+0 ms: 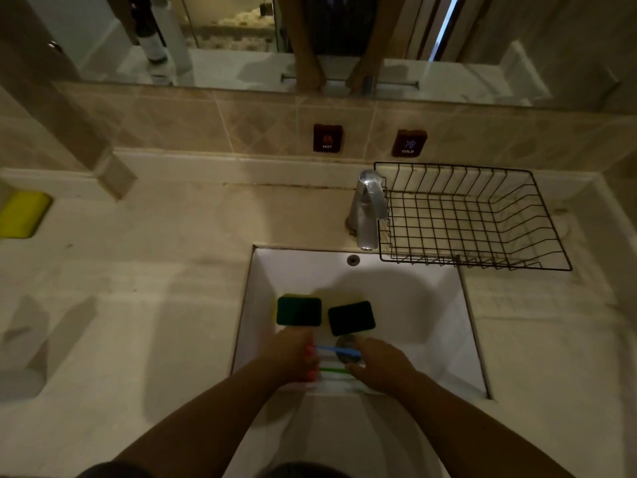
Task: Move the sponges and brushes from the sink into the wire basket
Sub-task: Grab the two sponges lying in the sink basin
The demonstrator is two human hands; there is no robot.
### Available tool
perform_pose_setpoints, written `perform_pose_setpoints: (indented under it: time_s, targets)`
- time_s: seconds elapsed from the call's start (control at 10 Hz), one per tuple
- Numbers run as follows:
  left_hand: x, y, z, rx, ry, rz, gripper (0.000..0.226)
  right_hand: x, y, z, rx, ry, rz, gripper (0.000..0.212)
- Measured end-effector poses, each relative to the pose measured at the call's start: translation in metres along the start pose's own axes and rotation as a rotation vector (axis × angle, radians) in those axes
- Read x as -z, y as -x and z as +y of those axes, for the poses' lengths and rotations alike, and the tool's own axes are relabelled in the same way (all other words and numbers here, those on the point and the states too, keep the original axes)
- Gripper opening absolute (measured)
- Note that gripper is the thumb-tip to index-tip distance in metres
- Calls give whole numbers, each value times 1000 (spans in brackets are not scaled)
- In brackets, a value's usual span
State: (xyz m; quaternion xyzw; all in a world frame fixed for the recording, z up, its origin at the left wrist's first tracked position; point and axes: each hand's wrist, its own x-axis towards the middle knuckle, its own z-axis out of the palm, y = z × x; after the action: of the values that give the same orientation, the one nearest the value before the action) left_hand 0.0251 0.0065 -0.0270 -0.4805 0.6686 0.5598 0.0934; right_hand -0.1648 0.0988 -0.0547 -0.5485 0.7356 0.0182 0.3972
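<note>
- Nearest the camera, both forearms reach down into the white sink (431,305); the left hand (293,357) and right hand (379,367) sit low at its near end.
- The left hand's fingers (312,353) appear curled at one end of a blue brush (339,351); the right hand's fingers look bent near its other end. Whether either hand actually clamps the handle I cannot tell.
- A green brush (332,370) lies just below the blue one, between the two hands, with pale brush handles beside it.
- Two sponges rest on the sink floor just beyond the hands: a green-topped sponge (299,310) with a yellow edge on the left, a dark sponge (351,317) on the right, close together but apart.
- The brushes are likely light, stiff and slick if wet, best taken along the handle; the sponges are soft and squashy, easy to pinch across their short sides.
- The wire basket (475,263) stands on the worktop (138,288) beside the tap (368,208), beyond the sink's right corner, with nothing in it.
- A yellow block (22,213) lies at the far left of the worktop.
</note>
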Motion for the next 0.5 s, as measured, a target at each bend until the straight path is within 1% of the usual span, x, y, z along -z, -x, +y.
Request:
perform_pose_setpoints:
  time_s: [0.1, 0.2, 0.3, 0.4, 0.5]
  targets:
    - [2, -5, -3, -55, -280, -10, 11, -1, -1, 5, 14, 43, 12, 43]
    - [-4, -15, -4, 52, -288, -1, 9, -1, -5, 6, 63, 124, 36, 40]
    - [1, -26, -5, 21, -338, 23, 5, 3, -18, 7, 96, 189, 112, 35]
    - [5, -56, -9, 52, -479, 47, 18, 8, -43, 14, 123, 255, 130, 47]
    - [15, -84, -15, -75, -688, 183, 31, 2, -67, 23, 192, 269, 197, 53]
